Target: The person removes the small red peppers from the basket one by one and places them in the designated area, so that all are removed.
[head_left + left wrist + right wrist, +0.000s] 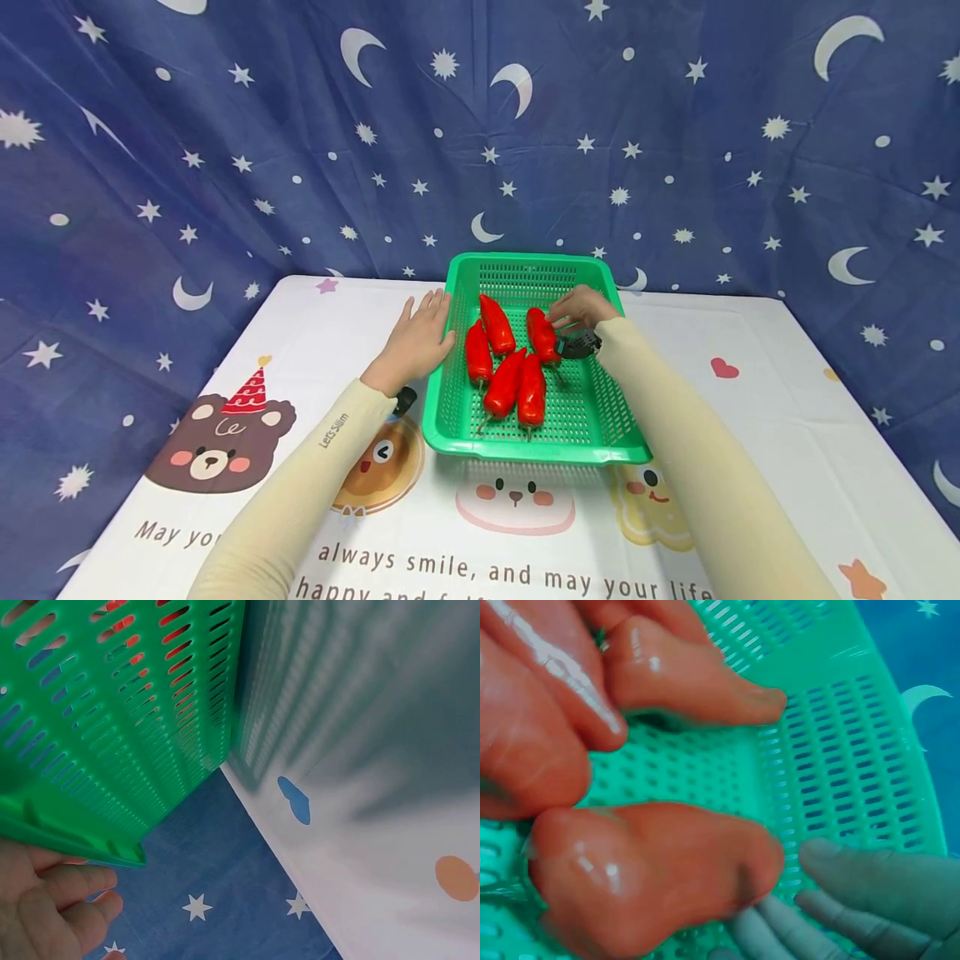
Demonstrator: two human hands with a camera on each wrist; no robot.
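Observation:
Several glossy red peppers (532, 392) lie in a green plastic basket (525, 452). My left hand (417, 340), fingers straight, touches the outer left side of the basket. From the left wrist view, that hand (56, 900) is by the basket rim, with its fingertips past the edge. Inside the basket, my right hand (583, 307) is at the upper end of the rightmost pepper (541, 333). Close up in the right wrist view, the thumb of my right hand (870, 907) stands just off this pepper's tip (660, 874), and the other fingers are partly hidden beside it.
The basket stands on a white tablecloth (750, 400) printed with cartoon animals and lettering. A blue curtain (660, 108) with white moons and stars hangs behind and to the left. Slotted basket walls surround the peppers.

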